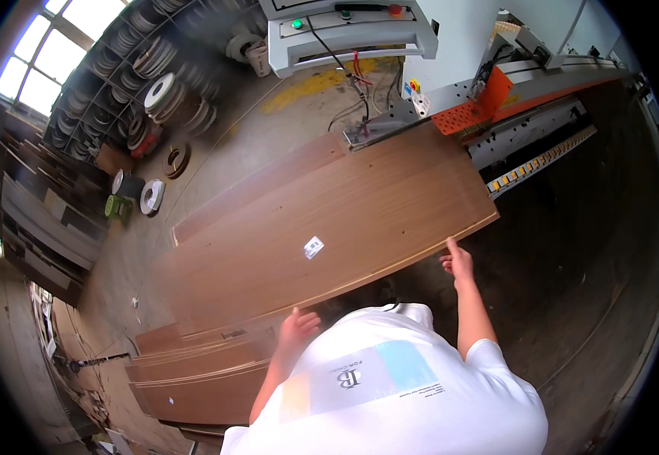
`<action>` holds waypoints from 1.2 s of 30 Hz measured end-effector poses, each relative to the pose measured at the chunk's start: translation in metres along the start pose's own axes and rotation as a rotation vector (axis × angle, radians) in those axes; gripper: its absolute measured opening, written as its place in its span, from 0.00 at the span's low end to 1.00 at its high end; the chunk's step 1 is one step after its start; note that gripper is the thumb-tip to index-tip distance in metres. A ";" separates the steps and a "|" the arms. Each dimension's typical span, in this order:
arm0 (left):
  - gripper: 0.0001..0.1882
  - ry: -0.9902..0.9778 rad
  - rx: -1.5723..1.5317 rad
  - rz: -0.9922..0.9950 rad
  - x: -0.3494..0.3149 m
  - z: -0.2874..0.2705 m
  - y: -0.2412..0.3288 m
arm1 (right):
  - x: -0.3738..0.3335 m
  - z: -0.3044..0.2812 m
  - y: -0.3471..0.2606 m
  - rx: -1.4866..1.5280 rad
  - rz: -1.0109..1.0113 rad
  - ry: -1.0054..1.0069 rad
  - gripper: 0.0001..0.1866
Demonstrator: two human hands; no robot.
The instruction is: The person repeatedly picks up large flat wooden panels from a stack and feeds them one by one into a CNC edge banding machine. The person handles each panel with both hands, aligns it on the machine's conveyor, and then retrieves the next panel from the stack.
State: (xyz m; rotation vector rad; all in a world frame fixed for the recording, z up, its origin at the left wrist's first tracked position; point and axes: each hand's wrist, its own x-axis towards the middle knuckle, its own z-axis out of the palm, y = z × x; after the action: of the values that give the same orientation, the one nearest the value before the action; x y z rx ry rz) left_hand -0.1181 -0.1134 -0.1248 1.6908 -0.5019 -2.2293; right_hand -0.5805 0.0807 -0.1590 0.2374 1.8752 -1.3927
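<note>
A long brown wood-grain panel (269, 227) with a small white label lies in front of me, its long near edge pale and unfinished. My right hand (458, 262) is at that edge near its right end; the thumb reaches up to the edge and the other fingers are loosely bent below it. Close to the same edge, further left, my left hand (297, 326) is held with thumb raised and fingers apart, nothing in it. Contact between the left hand and the panel cannot be made out.
More brown panels (200, 394) are stacked at lower left. The long panel's far right part meets a machine with an orange guard (475, 106) and a roller rail (541, 163). A control console (352, 38) stands beyond. Rolls of edge banding (164, 98) fill a rack at far left.
</note>
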 end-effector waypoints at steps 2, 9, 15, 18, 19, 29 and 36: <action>0.23 0.054 -0.078 0.083 -0.005 -0.019 0.009 | -0.008 0.019 0.014 -0.067 -0.077 -0.111 0.25; 0.19 0.205 -0.207 0.281 0.028 -0.087 0.031 | -0.010 0.042 0.013 -0.139 -0.267 0.038 0.25; 0.17 0.301 -0.220 0.278 0.040 -0.085 0.017 | 0.000 0.041 0.004 -0.100 -0.291 0.094 0.25; 0.17 0.314 -0.234 0.254 0.035 -0.070 0.019 | 0.007 0.033 0.001 -0.096 -0.281 0.090 0.25; 0.17 0.313 -0.231 0.244 0.033 -0.066 0.019 | 0.009 0.030 0.000 -0.100 -0.279 0.092 0.24; 0.17 0.136 -0.288 0.121 0.026 0.014 0.008 | 0.054 -0.024 -0.027 -0.125 -0.336 0.185 0.25; 0.19 0.005 -0.272 0.063 0.025 0.062 -0.008 | 0.091 -0.064 -0.049 -0.118 -0.363 0.292 0.27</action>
State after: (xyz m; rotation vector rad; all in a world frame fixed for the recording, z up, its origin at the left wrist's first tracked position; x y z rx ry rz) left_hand -0.1853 -0.1109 -0.1350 1.5196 -0.2340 -2.1369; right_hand -0.7005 0.0918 -0.1776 0.0422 2.3222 -1.5413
